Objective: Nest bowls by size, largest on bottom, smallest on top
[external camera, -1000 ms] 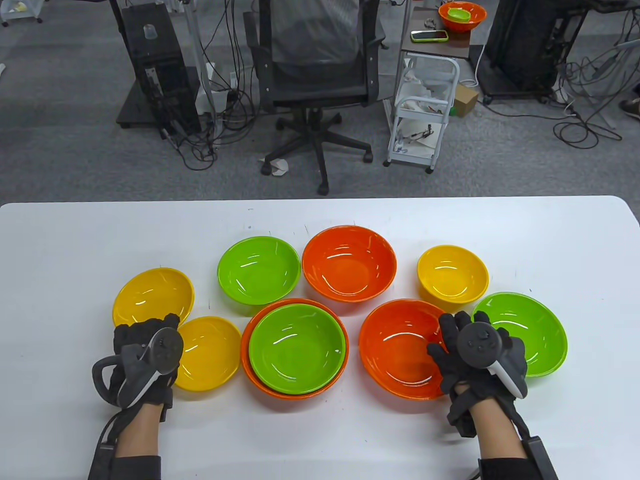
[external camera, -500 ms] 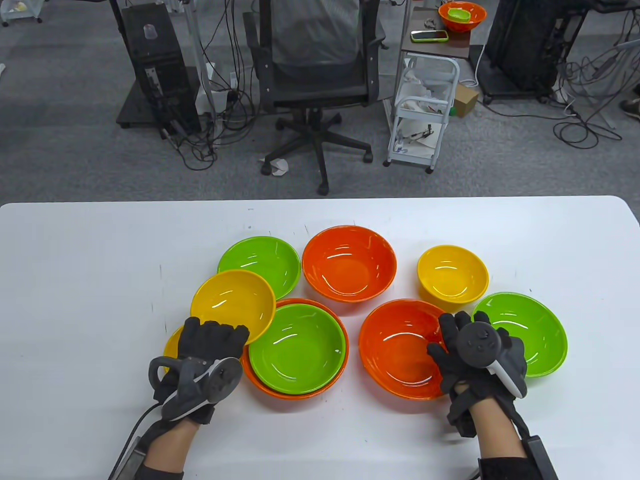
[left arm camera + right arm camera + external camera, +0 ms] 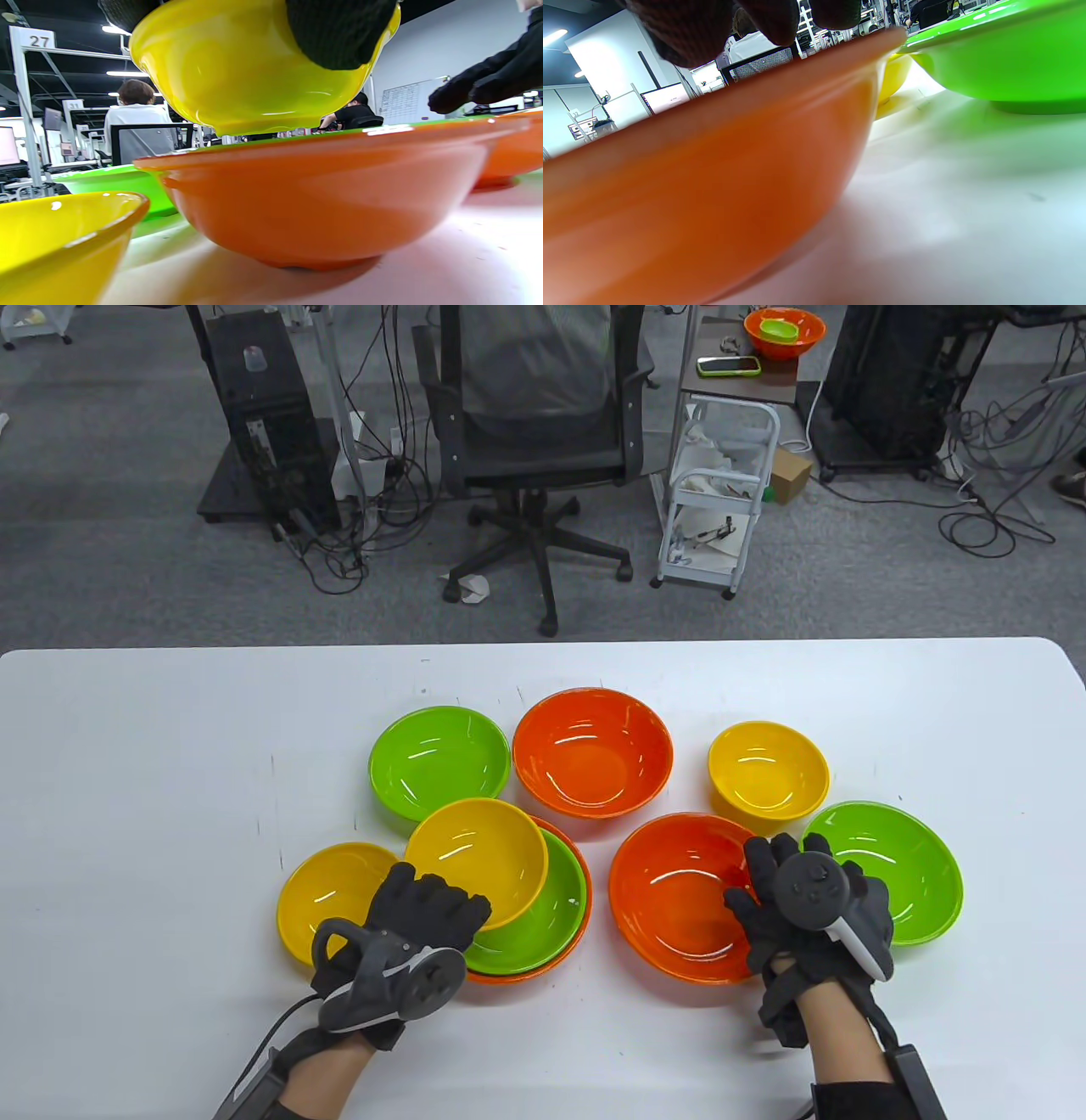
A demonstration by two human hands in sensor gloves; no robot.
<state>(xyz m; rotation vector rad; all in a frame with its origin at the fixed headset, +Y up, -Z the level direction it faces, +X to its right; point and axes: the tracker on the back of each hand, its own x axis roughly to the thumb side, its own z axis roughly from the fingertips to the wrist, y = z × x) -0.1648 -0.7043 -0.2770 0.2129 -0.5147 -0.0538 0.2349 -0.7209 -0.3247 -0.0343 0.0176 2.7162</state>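
Left hand (image 3: 428,912) holds yellow bowl (image 3: 475,861) above nested bowls (image 3: 543,929)

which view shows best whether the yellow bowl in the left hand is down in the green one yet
Left wrist view: the yellow bowl hangs above the green bowl's rim, a gap showing. Table view only shows them overlapping. Right wrist view misses it.
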